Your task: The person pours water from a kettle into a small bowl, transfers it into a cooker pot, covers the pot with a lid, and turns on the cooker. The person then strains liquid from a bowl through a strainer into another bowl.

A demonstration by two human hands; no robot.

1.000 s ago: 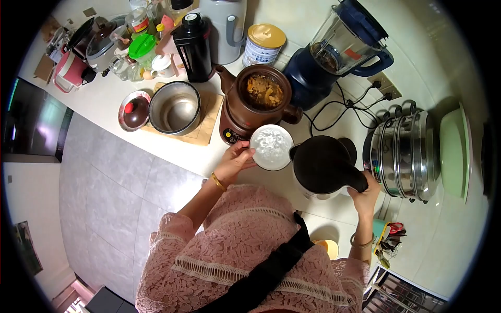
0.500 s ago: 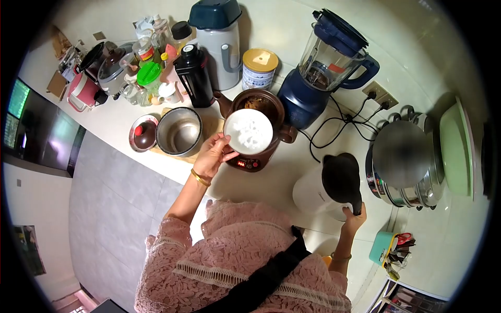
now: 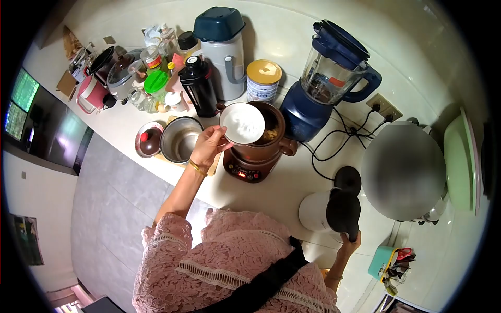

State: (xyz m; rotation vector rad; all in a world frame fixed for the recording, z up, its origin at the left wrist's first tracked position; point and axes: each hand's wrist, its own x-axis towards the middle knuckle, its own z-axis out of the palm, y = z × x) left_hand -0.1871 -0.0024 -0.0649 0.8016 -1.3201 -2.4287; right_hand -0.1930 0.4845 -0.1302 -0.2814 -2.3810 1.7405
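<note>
I have the left hand (image 3: pixel 207 144) pinching the bowl (image 3: pixel 242 123) over the pot (image 3: pixel 262 152), the right hand (image 3: pixel 349 245) gripping the kettle (image 3: pixel 327 212).

The brown pot (image 3: pixel 255 153) looks like smooth ceramic; over it, a glossy white bowl (image 3: pixel 229 118); left of it, a dull metal pan (image 3: pixel 181 140); to its near right, a smooth kettle (image 3: pixel 315 211) with matt black lid (image 3: pixel 342 208); in front of it, rough lace (image 3: pixel 229 248).
</note>
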